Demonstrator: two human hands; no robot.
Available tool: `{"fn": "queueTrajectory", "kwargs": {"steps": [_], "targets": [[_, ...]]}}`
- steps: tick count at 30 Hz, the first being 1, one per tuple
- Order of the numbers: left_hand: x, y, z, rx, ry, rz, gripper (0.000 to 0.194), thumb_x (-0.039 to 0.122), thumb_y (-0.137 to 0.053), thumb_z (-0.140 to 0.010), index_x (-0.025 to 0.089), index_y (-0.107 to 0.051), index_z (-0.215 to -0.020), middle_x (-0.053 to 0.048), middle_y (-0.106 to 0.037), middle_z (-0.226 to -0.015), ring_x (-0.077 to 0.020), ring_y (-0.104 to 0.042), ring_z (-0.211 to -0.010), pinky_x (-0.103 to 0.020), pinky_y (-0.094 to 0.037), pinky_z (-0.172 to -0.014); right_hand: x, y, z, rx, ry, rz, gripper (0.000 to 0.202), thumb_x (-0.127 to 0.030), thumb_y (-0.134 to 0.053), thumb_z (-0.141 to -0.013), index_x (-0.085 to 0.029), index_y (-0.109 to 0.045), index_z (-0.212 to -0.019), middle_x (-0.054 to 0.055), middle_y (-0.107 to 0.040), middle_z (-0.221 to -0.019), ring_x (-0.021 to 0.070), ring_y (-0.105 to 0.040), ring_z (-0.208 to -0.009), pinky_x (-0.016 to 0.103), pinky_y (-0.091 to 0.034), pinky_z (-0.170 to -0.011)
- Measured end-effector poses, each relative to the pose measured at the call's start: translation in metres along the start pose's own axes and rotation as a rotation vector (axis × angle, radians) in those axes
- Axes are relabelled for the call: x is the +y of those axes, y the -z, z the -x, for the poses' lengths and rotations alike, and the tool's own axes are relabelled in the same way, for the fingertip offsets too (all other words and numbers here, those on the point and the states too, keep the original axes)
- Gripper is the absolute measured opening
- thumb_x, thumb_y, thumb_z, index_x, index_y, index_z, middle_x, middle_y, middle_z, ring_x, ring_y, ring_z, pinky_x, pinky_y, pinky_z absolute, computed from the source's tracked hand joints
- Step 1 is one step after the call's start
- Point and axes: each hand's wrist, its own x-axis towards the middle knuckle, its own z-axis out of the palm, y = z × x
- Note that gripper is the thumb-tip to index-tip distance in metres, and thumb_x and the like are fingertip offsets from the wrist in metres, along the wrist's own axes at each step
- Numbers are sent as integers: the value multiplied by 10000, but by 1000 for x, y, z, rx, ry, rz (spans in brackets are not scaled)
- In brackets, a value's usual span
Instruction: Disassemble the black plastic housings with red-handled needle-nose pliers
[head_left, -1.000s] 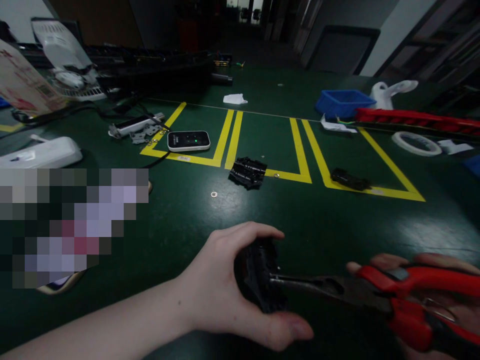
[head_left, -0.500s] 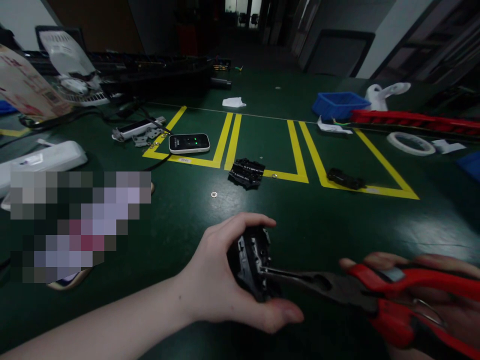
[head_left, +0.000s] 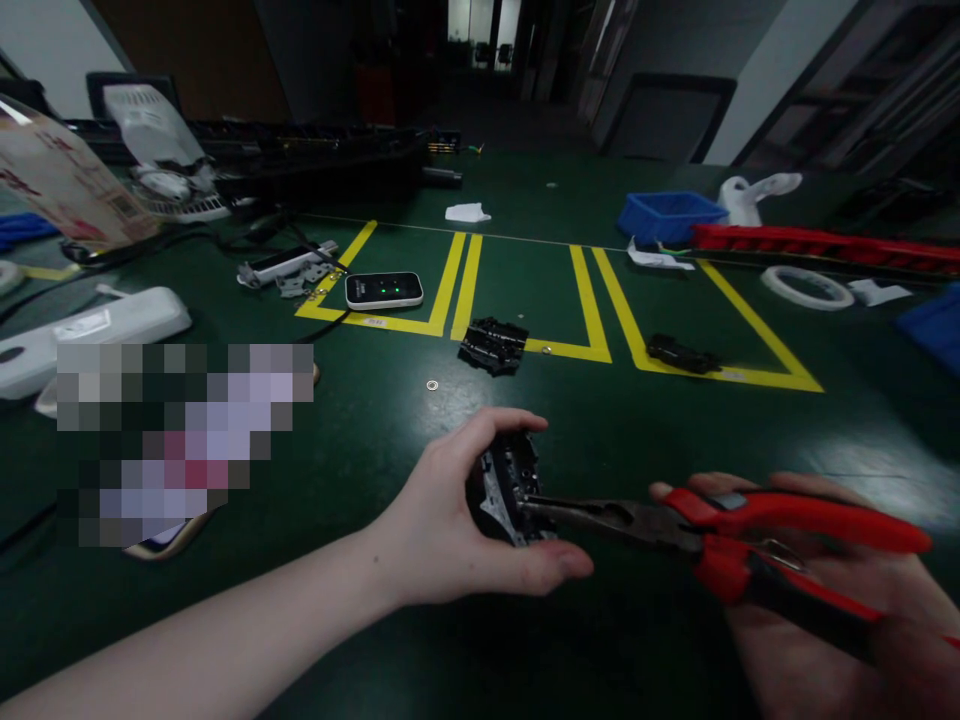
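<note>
My left hand (head_left: 457, 520) is closed round a black plastic part (head_left: 514, 495) with a grey piece on its side, thumb below and fingers over the top. In my right hand (head_left: 832, 600) lie red-handled needle-nose pliers (head_left: 720, 535), the fingers behind the upper handle. The pliers' jaw tips touch the face of the black part; whether they grip anything there is too small to tell. Beyond my left hand, another black plastic part (head_left: 493, 346) rests at the yellow tape. A small metal ring (head_left: 432, 385) is on the green table (head_left: 360, 420).
To the left are a blurred-out phone-like object (head_left: 202, 450), a white device (head_left: 90, 335) and a small box with green lights (head_left: 384, 290). Farther right lie a dark part (head_left: 682, 353), a blue bin (head_left: 670, 216), a tape roll (head_left: 806, 288) and a long red strip (head_left: 825, 245).
Both hands, with the black part and pliers, appear slightly higher in view. The pliers' handles have shifted left and up, showing more of the right palm. The camera view has shifted slightly.
</note>
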Motion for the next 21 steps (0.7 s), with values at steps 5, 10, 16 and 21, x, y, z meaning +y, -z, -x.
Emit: {"fn": "queueTrajectory", "kwargs": {"steps": [5,10,16,21], "targets": [[-1,1,0,-61,33,26,679,444,-839,-644,179,-599,-1220,-29,-629,-937,-171,-576,-757,-280,-438,-643,-7,-5,2,19,18,41,296,-503,-760,-681,-347,-714,-928,42,-766,-1031,293,-743,-915,420,-651,-712],[-1,2,-1,-155,81,88,629,421,-826,-642,186,-625,-1190,-23,-624,-880,-152,-550,-676,-261,-413,-570,-9,-8,1,11,240,139,466,-491,-821,-574,-380,-704,-1011,26,-776,-947,281,-743,-748,362,-632,-532],[1,-2,0,89,97,0,783,397,-907,-580,222,-528,-1243,-86,-591,-1204,-269,-603,-1033,-387,-523,-854,-12,-12,4,46,161,129,376,-487,-778,-653,-371,-697,-1001,17,-766,-985,289,-739,-866,408,-643,-647],[-1,-4,0,61,104,70,790,378,-872,-653,254,-476,-1325,-81,-584,-1252,-291,-593,-1126,-401,-528,-904,-15,-8,2,76,186,115,349,-462,-796,-631,-377,-692,-953,5,-763,-961,281,-734,-852,422,-630,-674]]}}
